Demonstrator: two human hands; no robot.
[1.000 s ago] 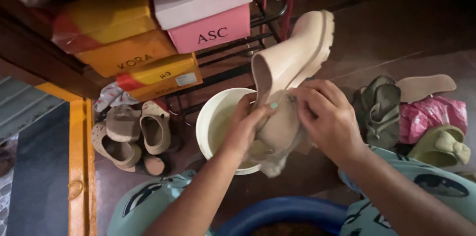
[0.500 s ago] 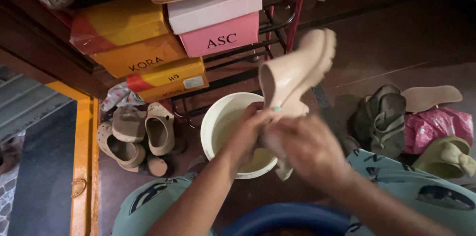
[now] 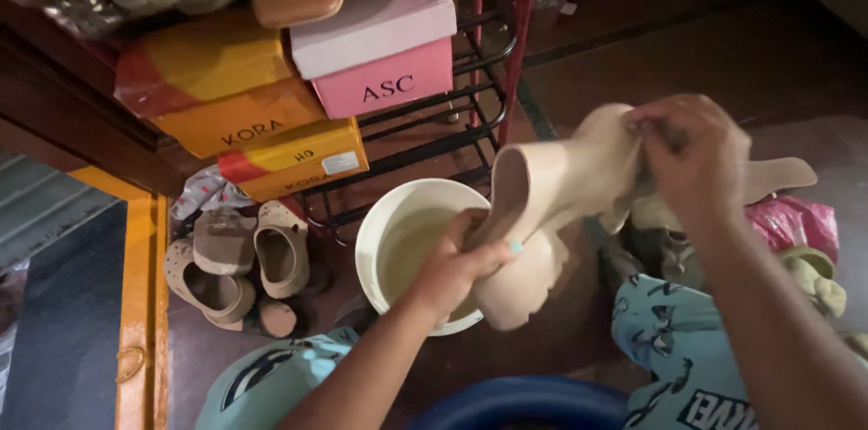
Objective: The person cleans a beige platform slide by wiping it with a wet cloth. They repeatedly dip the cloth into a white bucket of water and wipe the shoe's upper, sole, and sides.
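The left hand (image 3: pixel 457 263) grips the heel end of the beige shoe (image 3: pixel 551 195) above the white bucket (image 3: pixel 375 226), which holds cloudy pale water, while the right hand (image 3: pixel 692 154) is closed, pressing a cloth (image 3: pixel 649 184) on the toe.

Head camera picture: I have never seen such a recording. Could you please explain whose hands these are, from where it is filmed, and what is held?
The picture comes from one camera worn on a person's head, looking down, so both arms are that person's own. The left hand grips the heel end of a beige chunky boot. The right hand presses on the boot's toe end, perhaps with a cloth; that part is too blurred to tell. Under the boot stands a white bucket holding cloudy liquid. On the floor to the left lie beige clogs. Behind, a metal rack carries a pink shoebox and yellow boxes.
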